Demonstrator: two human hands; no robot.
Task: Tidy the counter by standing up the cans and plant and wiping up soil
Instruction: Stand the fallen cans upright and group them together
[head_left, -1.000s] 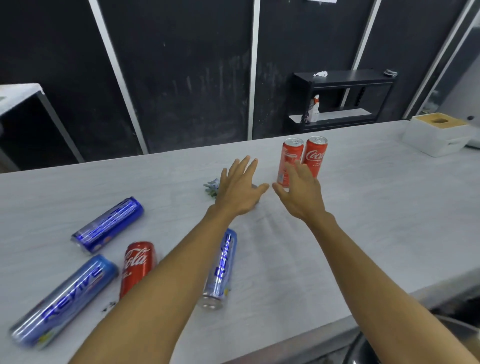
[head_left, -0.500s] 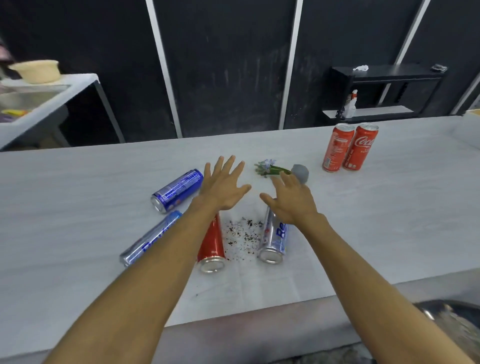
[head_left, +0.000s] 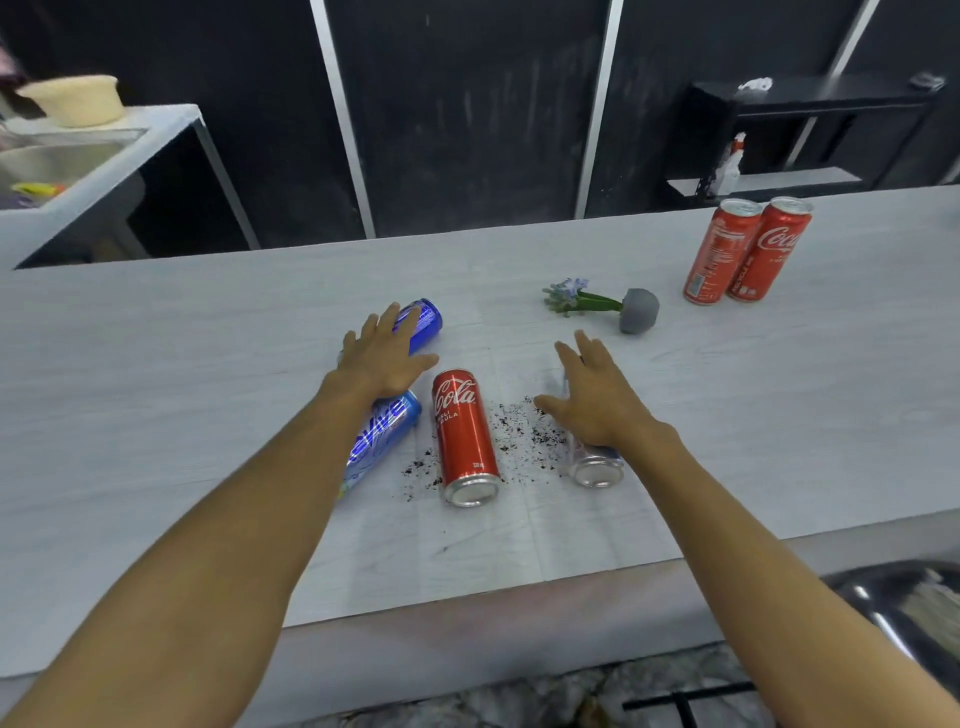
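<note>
A red cola can (head_left: 465, 435) lies on its side on the white counter (head_left: 156, 395), with dark soil (head_left: 524, 436) scattered to its right. My left hand (head_left: 387, 356) hovers open over two fallen blue cans: one (head_left: 423, 319) beyond my fingers, another (head_left: 379, 439) under my wrist. My right hand (head_left: 592, 402) is spread open above a fallen silver-blue can (head_left: 595, 465), mostly hidden by it. A small plant in a grey pot (head_left: 639, 310) lies tipped over, flowers pointing left. Two red cans (head_left: 748, 252) stand upright at the back right.
A side counter with a sink and a cream bowl (head_left: 72, 98) is at the far left. A black shelf with a spray bottle (head_left: 730, 166) stands behind the counter at right. A dark metal basin (head_left: 893, 608) sits below the counter's front edge.
The view has swung left and down, from the two standing red cans to the fallen cans. Both hands have drawn back from the plant and now hover over cans on each side of the soil.
</note>
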